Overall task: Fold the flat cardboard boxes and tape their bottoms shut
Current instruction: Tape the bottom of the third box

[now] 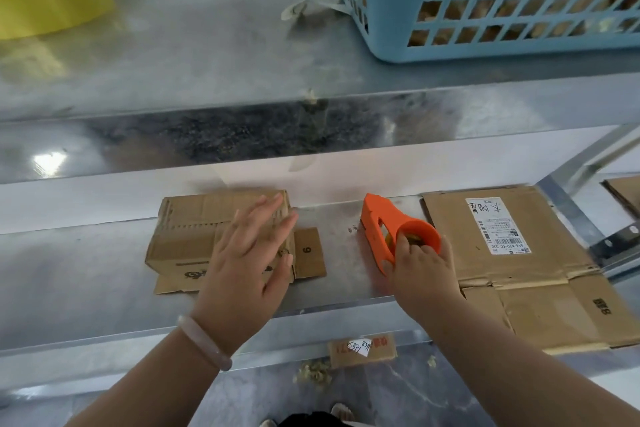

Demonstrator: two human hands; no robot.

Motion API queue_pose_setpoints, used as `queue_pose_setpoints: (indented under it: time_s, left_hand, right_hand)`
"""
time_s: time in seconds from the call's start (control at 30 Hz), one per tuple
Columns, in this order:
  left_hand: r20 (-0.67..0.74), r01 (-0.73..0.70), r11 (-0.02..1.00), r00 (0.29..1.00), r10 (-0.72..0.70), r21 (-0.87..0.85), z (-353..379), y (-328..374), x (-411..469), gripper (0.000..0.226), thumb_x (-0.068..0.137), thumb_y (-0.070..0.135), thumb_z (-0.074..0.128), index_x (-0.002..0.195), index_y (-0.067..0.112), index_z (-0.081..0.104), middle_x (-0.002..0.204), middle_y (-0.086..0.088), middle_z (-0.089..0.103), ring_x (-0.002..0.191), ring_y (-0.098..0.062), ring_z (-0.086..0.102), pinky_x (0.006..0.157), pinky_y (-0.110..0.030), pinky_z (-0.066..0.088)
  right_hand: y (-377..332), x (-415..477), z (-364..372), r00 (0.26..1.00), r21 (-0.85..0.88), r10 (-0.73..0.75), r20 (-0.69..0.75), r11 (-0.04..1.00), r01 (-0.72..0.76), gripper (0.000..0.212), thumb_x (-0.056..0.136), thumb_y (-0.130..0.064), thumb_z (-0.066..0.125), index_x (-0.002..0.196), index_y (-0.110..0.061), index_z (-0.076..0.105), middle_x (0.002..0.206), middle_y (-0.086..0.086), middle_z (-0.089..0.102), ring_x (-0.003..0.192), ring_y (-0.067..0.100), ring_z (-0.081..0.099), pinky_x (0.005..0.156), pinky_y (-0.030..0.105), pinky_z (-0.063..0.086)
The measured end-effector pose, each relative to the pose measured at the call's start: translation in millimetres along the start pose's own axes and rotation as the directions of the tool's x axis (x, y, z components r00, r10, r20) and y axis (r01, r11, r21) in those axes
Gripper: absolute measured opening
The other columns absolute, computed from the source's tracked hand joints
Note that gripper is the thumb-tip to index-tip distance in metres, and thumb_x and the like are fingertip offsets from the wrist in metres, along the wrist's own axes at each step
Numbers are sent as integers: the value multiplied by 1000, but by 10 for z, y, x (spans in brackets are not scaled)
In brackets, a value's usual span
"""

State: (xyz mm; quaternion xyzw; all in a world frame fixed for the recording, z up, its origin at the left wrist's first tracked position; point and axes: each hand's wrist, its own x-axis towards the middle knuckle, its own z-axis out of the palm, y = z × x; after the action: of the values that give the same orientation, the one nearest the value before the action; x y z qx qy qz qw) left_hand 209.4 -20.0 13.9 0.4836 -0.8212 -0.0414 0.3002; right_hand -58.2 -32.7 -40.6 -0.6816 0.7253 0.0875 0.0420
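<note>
Left hand (249, 253), fingers spread, over the small flat box (187, 236) mid-shelf (86, 270) — right hand (419, 274) curls round the orange tape dispenser (384, 222) near the front edge.

Both bare forearms reach forward: one hand flat, one gripping.
The left hand (249, 253) is palm down, fingers straight and slightly spread, with a pale bangle (204, 340) on its wrist. The right hand (420, 270) curls its fingers round the round end of an orange tape dispenser (388, 225).
</note>
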Motion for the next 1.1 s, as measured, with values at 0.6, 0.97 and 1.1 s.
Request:
queue_pose_setpoints:
  time_s: [0.6, 0.97, 1.1]
  left_hand:
    - [7, -185, 976, 982, 187, -115, 149, 176, -17, 39, 91, 16, 52, 127, 12, 64, 139, -7, 53, 139, -24, 39, 116, -41, 32]
    - [514, 343, 836, 853, -87, -429, 409, 442, 89, 98, 73, 75, 61, 136, 57, -12, 153, 32, -9, 144, 8, -9, 122, -28, 7]
    - [453, 362, 777, 884, -112, -514, 429, 475, 125, 108, 60, 77, 66, 148, 47, 11, 155, 25, 7, 145, 2, 11, 119, -37, 25]
  right_hand:
    - [171, 59, -26, 987, 420, 95, 128, 897, -141, 28, 89, -49, 58, 89, -23, 49, 77, -7, 59, 74, 16, 62, 80, 37, 51]
    - [-58, -472, -281, 949, 729, -247, 197, -610, -310, 86, 61, -30, 91, 130, 6, 54, 127, 30, 60, 116, 42, 60, 86, 48, 56]
    - [-142, -539, -352, 931, 671, -359, 71, -673, -311, 76, 64, -33, 90, 127, -1, 62, 127, 27, 61, 115, 39, 61, 91, 48, 54]
